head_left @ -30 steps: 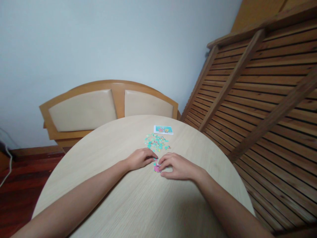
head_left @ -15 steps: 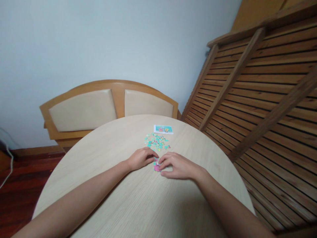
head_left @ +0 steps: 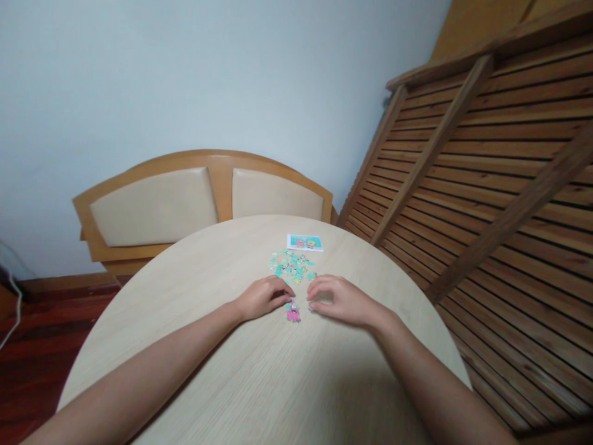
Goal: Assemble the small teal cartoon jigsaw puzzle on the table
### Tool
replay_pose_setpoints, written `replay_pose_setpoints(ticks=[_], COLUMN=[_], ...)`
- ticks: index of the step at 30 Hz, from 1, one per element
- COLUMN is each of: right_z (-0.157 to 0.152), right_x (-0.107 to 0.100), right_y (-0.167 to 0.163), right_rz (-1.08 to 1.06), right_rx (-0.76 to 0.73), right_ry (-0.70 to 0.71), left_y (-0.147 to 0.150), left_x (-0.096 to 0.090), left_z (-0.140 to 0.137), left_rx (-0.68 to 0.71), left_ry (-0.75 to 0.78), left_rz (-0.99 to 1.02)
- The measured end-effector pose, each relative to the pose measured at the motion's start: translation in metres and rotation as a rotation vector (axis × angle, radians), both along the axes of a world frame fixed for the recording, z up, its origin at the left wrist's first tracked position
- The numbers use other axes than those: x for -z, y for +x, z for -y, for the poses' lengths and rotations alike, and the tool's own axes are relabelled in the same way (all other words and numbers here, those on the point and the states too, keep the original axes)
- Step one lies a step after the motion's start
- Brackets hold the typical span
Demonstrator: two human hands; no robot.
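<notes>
A small joined patch of pink jigsaw puzzle [head_left: 293, 313] lies flat on the table. My left hand [head_left: 265, 296] rests at its upper left, thumb and fingertips closed together against the patch's top edge. To the right of the patch is my right hand [head_left: 340, 299], its fingers curled and apart from the patch. A small pale bit, seemingly a puzzle piece [head_left: 311, 308], shows at its thumb tip, partly hidden by the fingers. Beyond both hands spreads a pile of loose, mostly turquoise puzzle pieces [head_left: 291, 266].
A picture card [head_left: 304, 242] with pink and yellow figures on turquoise lies behind the pile. The round wooden table [head_left: 241, 371] carries everything. A padded headboard [head_left: 157, 207] stands against the wall, and a slatted wooden frame [head_left: 445, 185] leans at the right.
My right hand has drawn back from the pink patch, to the right and slightly away from me, uncovering the patch. My left hand has stayed almost in place.
</notes>
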State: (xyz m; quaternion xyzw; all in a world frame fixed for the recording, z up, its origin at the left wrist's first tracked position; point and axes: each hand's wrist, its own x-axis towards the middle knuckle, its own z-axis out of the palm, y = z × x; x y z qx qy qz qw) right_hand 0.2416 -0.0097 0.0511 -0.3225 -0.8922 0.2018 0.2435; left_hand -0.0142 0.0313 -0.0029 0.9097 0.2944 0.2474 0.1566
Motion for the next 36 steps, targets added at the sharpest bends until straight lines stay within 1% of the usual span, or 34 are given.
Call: replay_pose_setpoints(ticks=[2,6,10,12,17,19,22,26,30,34,36], right_z=[-0.004,-0.008,-0.008,-0.008,-0.007,-0.006,-0.006,-0.006,-0.006,-0.004,-0.004], right_x=[0.002,0.010,0.017,0.018,0.019,0.018,0.016,0.015,0.015,0.017,0.019], right_y=[0.007,0.010,0.007,0.006,0.005,0.003,-0.001,-0.005,-0.006,-0.009,-0.012], right_rz=[0.008,0.089,0.134,0.131,0.150,0.178,0.230,0.255,0.220,0.100,0.048], right_rx=[0.039,0.022,0.027,0.027,0.031,0.028,0.023,0.086,0.119,0.081,0.058], right_ry=[-0.014,-0.075,-0.070,-0.065,-0.011,0.025,0.074,0.090,0.074,0.043,0.036], left_y=[0.001,0.002,0.001,0.000,-0.005,-0.006,-0.006,-0.005,-0.004,-0.003,0.000], left_x=[0.000,0.000,-0.001,-0.004,-0.008,-0.007,-0.004,-0.002,-0.005,-0.008,-0.009], left_z=[0.000,0.000,0.002,0.005,0.009,0.008,0.007,0.006,0.008,0.011,0.012], left_rx=[0.001,-0.054,-0.099,-0.071,0.122,0.129,0.103,0.100,0.106,0.101,0.106], left_ry=[0.003,0.025,0.054,0.062,0.089,0.090,0.083,0.091,0.097,0.074,0.028], left_rz=[-0.009,-0.021,-0.028,-0.022,-0.042,-0.046,-0.035,-0.033,-0.026,0.017,0.067])
